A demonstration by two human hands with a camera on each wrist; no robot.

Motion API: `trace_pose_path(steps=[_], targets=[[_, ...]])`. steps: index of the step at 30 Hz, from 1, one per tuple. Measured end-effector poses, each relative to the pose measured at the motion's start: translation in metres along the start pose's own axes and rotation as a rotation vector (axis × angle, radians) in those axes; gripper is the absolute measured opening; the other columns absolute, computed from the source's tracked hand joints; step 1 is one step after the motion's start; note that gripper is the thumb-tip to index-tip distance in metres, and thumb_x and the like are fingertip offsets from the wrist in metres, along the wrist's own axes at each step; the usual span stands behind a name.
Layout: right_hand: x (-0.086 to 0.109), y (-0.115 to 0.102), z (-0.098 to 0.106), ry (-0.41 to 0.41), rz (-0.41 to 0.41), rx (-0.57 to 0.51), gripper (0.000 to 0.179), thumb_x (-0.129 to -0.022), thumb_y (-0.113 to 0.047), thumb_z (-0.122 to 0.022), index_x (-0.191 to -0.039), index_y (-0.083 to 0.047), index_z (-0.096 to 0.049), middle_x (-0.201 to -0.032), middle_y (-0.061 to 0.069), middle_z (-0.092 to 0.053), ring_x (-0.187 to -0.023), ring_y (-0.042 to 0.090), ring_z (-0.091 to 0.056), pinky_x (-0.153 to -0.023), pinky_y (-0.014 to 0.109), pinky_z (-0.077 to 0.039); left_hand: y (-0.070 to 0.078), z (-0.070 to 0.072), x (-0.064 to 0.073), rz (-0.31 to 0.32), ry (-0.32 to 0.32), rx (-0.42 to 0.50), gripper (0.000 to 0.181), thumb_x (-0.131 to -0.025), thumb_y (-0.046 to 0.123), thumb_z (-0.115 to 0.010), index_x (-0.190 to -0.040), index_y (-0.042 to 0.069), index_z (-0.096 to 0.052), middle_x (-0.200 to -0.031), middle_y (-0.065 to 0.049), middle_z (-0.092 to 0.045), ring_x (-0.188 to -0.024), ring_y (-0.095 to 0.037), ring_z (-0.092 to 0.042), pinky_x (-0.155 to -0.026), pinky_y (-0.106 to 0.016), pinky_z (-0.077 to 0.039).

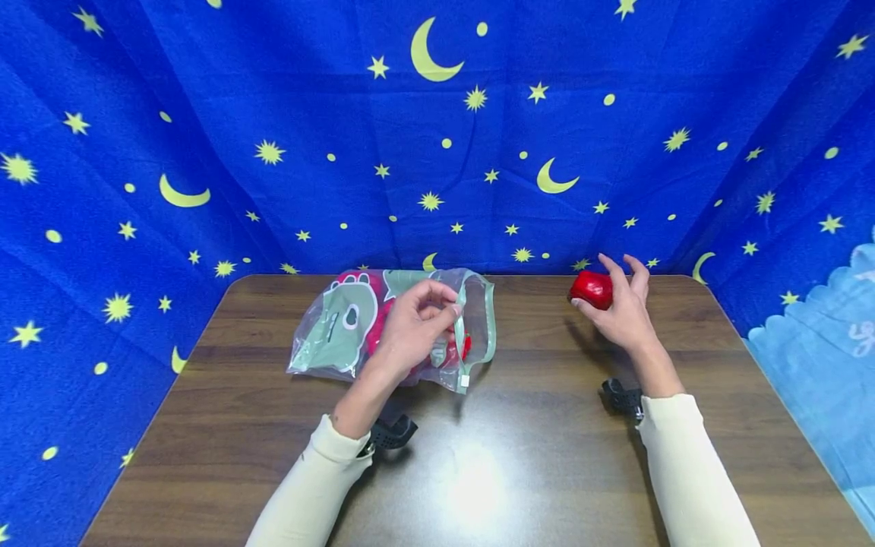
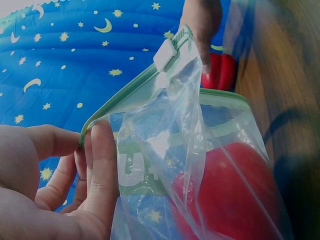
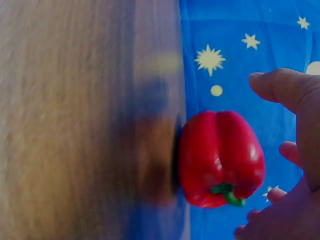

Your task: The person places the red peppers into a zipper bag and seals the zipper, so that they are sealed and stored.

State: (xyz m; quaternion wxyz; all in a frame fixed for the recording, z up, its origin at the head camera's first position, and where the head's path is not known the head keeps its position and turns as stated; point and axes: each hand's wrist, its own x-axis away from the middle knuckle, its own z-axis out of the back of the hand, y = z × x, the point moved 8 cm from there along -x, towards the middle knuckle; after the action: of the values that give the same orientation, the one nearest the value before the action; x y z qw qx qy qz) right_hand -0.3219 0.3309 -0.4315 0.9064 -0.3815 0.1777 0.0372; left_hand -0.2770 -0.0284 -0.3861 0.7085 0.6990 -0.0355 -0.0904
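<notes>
A clear zip bag [image 1: 335, 334] with green print and a green-edged mouth lies at the table's left-centre, its opening facing right. My left hand [image 1: 410, 327] pinches the upper edge of that mouth between thumb and fingers. Through the plastic, a smooth red rounded thing [image 2: 240, 190] shows; its kind is not plain. At the back right sits a red bell pepper [image 1: 591, 290], whose green stem [image 3: 230, 194] shows in the right wrist view. Around it my right hand [image 1: 625, 315] spreads thumb and fingers, and the right wrist view shows a gap between them and the pepper.
A white slider [image 2: 164, 56] sits on the bag's zip. The brown wooden table [image 1: 533, 425] meets a blue star-and-moon cloth [image 1: 506, 114] just behind the bag and pepper. Light blue fabric [image 1: 820, 365] hangs at the right.
</notes>
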Motion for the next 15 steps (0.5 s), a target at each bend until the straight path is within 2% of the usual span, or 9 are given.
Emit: trace_pose_path(steps=[4, 7, 11, 15], targets=[[0.0, 0.01, -0.003, -0.007, -0.006, -0.012, 0.087, -0.086, -0.013, -0.086, -0.16, -0.008, -0.041, -0.164, 0.03, -0.015, -0.152, 0.053, -0.019, -0.119, 0.077, -0.026, 0.001, 0.001, 0.001, -0.001, 0.003, -0.008, 0.015, -0.097, 0.001, -0.073, -0.111, 0.002, -0.068, -0.094, -0.009, -0.067, -0.067, -0.017, -0.068, -0.065, -0.032, -0.064], [0.0, 0.013, -0.003, 0.006, -0.004, -0.01, 0.078, -0.087, -0.01, -0.085, -0.155, -0.005, -0.047, -0.16, 0.032, -0.024, -0.148, 0.052, -0.028, -0.118, 0.074, -0.03, 0.001, 0.001, 0.001, -0.002, 0.004, -0.008, 0.015, -0.097, 0.001, -0.073, -0.111, 0.003, -0.068, -0.094, -0.009, -0.067, -0.067, -0.017, -0.068, -0.065, -0.032, -0.064], [0.001, 0.018, -0.002, 0.02, -0.035, 0.008, 0.064, -0.09, -0.006, -0.079, -0.148, 0.0, -0.053, -0.151, 0.032, -0.033, -0.138, 0.051, -0.04, -0.111, 0.069, -0.041, 0.001, 0.001, 0.001, -0.005, 0.003, 0.0, 0.015, -0.097, 0.001, -0.073, -0.111, 0.002, -0.068, -0.094, -0.009, -0.067, -0.067, -0.017, -0.068, -0.065, -0.032, -0.064], [0.003, 0.023, -0.001, 0.014, -0.071, 0.03, 0.06, -0.092, -0.003, -0.077, -0.147, 0.001, -0.054, -0.145, 0.032, -0.038, -0.127, 0.05, -0.048, -0.103, 0.064, -0.048, 0.002, 0.0, 0.0, -0.003, -0.001, 0.005, 0.014, -0.097, 0.001, -0.073, -0.11, 0.002, -0.068, -0.094, -0.009, -0.066, -0.068, -0.017, -0.068, -0.065, -0.031, -0.064]])
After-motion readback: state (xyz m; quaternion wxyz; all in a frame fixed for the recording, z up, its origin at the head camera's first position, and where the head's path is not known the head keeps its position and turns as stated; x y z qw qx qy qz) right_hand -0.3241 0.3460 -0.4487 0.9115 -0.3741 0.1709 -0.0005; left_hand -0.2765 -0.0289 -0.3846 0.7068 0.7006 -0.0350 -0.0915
